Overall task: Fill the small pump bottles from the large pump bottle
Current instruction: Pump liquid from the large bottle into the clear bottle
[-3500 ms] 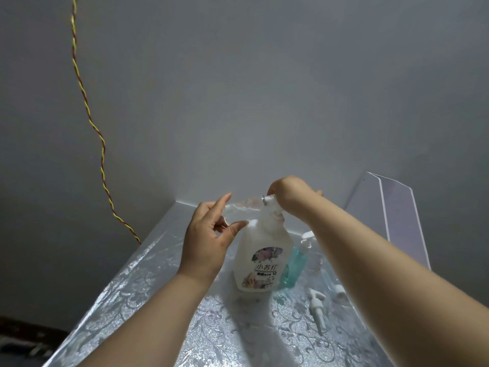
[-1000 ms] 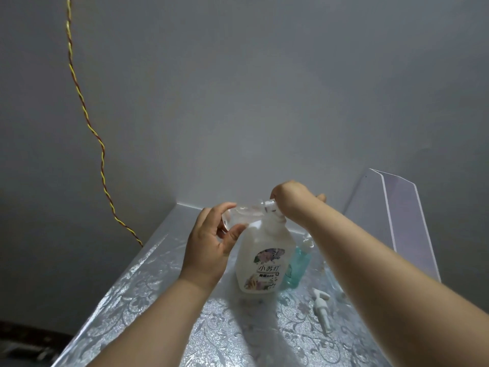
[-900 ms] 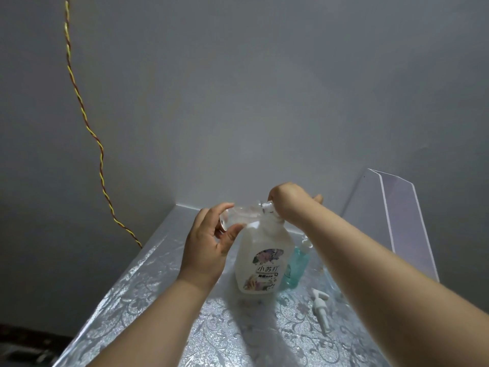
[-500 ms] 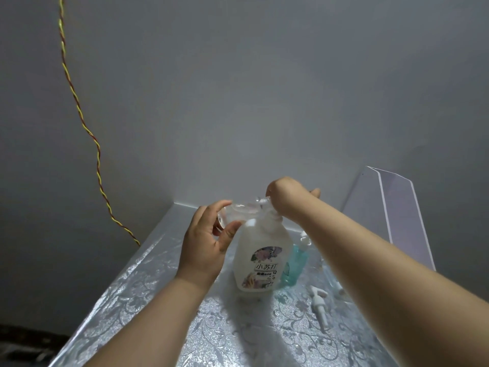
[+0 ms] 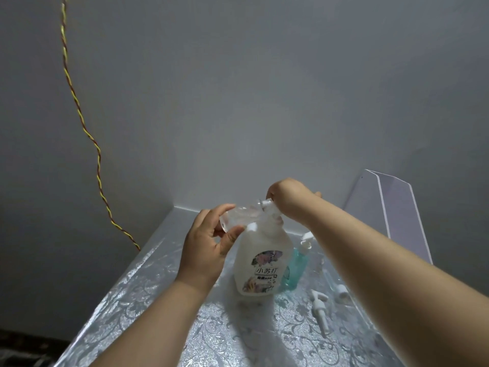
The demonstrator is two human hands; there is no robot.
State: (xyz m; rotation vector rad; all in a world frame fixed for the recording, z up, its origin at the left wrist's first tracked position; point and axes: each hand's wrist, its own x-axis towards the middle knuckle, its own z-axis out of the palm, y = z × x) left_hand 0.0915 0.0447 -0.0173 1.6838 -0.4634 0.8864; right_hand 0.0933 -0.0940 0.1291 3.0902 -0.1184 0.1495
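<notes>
**Small pump bottles: one at the spout, others waiting**

Small pump bottles are in mid-fill, judging by the layout. A clear small bottle (image 5: 239,217) lies tipped on its side in the left hand (image 5: 207,250), thumb and fingers curled round its base, its mouth brought up to the nozzle of the large pump bottle (image 5: 260,263). That large white bottle stands upright on the counter (image 5: 148,295), and the right hand (image 5: 287,198) is closed down over its pump head, so pressing out liquid looks like the step in hand. How much the clear bottle holds cannot be told; it looks mostly see-through.

Just beside the large bottle, to its right, a teal small bottle (image 5: 295,271) stands with its white pump fitted, which suggests it may already be dealt with, though its level is hard to read. Further right, a loose white pump (image 5: 320,311) lies flat on the counter, probably the one belonging to the bottle in hand. Near the right forearm there seems to be another clear piece with a white cap (image 5: 341,292), too hidden to identify.

Left to do, as I judge it: finish filling this bottle, screw its pump back on, and fill any remaining bottle.
</notes>
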